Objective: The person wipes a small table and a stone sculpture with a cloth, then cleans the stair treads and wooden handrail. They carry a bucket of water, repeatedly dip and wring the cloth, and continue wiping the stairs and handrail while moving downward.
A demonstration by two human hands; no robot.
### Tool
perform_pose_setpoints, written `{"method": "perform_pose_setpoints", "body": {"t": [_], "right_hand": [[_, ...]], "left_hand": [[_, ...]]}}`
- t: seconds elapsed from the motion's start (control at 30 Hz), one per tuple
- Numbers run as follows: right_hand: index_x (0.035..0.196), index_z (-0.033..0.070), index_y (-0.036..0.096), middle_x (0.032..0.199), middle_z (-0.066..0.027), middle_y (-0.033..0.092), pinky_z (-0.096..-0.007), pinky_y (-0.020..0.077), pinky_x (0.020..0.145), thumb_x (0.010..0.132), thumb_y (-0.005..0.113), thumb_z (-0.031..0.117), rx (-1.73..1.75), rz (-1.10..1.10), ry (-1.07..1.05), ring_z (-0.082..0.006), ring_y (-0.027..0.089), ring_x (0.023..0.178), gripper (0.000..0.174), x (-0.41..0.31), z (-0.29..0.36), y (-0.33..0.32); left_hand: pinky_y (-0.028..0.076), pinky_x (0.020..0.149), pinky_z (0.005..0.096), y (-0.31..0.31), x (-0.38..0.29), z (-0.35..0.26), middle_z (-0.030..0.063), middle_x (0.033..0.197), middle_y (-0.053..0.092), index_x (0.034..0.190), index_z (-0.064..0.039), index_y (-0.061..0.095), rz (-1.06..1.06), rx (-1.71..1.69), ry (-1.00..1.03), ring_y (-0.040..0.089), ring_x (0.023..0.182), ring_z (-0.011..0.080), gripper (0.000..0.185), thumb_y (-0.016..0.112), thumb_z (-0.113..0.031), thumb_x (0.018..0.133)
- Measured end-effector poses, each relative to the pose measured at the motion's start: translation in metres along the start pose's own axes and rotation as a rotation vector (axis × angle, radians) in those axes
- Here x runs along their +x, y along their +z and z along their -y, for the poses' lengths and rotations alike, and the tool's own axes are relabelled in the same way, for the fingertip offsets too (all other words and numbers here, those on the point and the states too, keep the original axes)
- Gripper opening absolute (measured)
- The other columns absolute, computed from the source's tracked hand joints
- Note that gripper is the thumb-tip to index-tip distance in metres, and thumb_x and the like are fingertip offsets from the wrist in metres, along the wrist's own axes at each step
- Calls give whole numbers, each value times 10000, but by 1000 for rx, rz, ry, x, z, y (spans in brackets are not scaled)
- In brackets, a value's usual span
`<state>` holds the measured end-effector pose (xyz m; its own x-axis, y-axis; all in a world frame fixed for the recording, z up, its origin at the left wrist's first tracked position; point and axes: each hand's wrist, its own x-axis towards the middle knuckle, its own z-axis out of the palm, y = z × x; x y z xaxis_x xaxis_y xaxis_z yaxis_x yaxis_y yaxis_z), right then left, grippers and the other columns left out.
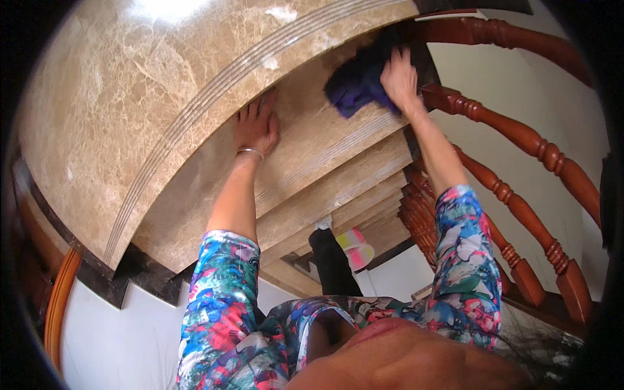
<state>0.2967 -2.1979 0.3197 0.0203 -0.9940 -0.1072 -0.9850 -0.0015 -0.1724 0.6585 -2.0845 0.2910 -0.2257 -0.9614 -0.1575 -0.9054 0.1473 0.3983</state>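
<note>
My right hand presses a dark blue-purple cloth onto a marble stair tread, close to the baluster side. Part of the cloth lies in shadow under the edge of the step above. Bare and with fingers spread, my left hand rests on the same tread further left, its fingertips near the riser; a bangle circles that wrist. Above both hands curves the upper marble step with its grooved edge.
Turned wooden balusters line the right side. Lower marble steps descend beneath me, with a pink-and-yellow slipper beside my dark-clad leg. A wooden rail and dark stepped skirting run at the left.
</note>
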Motion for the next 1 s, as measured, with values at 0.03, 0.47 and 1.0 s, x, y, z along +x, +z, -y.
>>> {"method": "perform_pose_setpoints", "body": {"t": [0.03,0.47,1.0], "right_hand": [[1202,7,596,1230,-281,576,-534,551,805,897,608,152,131,-179,-85,-466,658,910,338,-12,-6,-4],[1326,53,585,1375,-158,581,-416,395,1090,973,527,206,1675,-400,650,-287,533,1247,390,116,-104,-26],[1364,-64,526,1450,-282,481,-508,315,1153,989,508,215,160,-638,294,-442,426,1357,468,0,-34,55]], "left_hand": [[256,1157,527,0,-1,-2,76,1544,409,1529,-248,398,-11,-26,-2,390,1369,333,613,505,-298,928],[257,1137,549,2,-4,-1,91,1504,447,1508,-234,432,82,-62,-67,411,1335,348,587,499,-312,930],[216,1167,555,5,0,2,85,1549,400,1525,-258,415,-6,66,-5,355,1398,326,601,482,-317,932]]}}
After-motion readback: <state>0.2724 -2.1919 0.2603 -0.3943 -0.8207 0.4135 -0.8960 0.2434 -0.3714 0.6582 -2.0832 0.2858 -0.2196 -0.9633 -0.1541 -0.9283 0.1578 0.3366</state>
